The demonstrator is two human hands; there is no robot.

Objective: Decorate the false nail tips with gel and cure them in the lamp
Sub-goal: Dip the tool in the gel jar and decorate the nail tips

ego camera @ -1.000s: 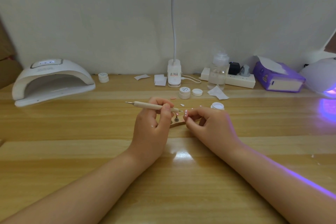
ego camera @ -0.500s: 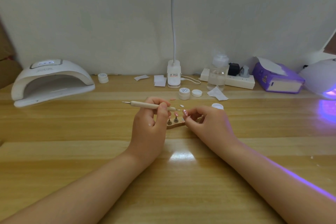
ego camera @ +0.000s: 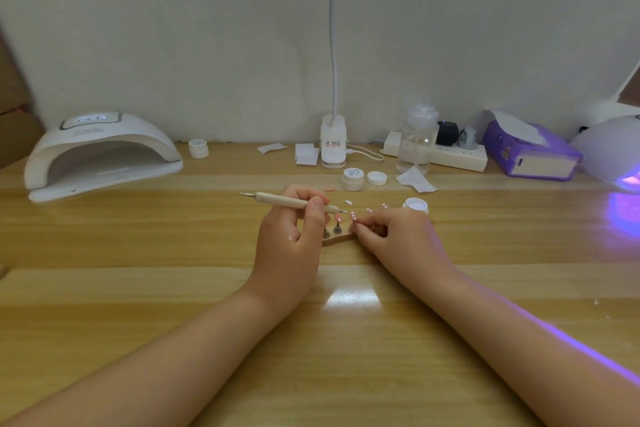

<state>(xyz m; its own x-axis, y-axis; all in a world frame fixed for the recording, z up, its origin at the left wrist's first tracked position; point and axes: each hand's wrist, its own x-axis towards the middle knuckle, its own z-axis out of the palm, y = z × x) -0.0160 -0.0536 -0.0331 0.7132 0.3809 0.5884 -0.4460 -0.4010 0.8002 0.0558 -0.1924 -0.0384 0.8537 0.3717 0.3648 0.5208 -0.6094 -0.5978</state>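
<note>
My left hand (ego camera: 291,239) grips a wooden dotting tool (ego camera: 287,200) like a pen, its fine tip pointing right at a pink false nail tip (ego camera: 337,218) on a small peg. The peg stands on a wooden nail stand (ego camera: 337,237) between my hands. My right hand (ego camera: 398,236) pinches the stand's right end, fingers curled. Two loose tips (ego camera: 348,202) lie just behind. An open white gel pot (ego camera: 353,179) and its lid (ego camera: 376,178) sit further back. A white curing lamp (ego camera: 100,152) stands at the far left.
A desk lamp base (ego camera: 333,146), a clear bottle (ego camera: 417,139), a power strip (ego camera: 457,156) and a purple tissue box (ego camera: 530,152) line the back wall. A second lamp (ego camera: 613,152) glows violet at the right edge. Another small pot (ego camera: 415,205) sits behind my right hand.
The stand has shifted slightly so two pegs now show between my hands. Both hands stay close together, and the tool tip stays at the pink tip.
</note>
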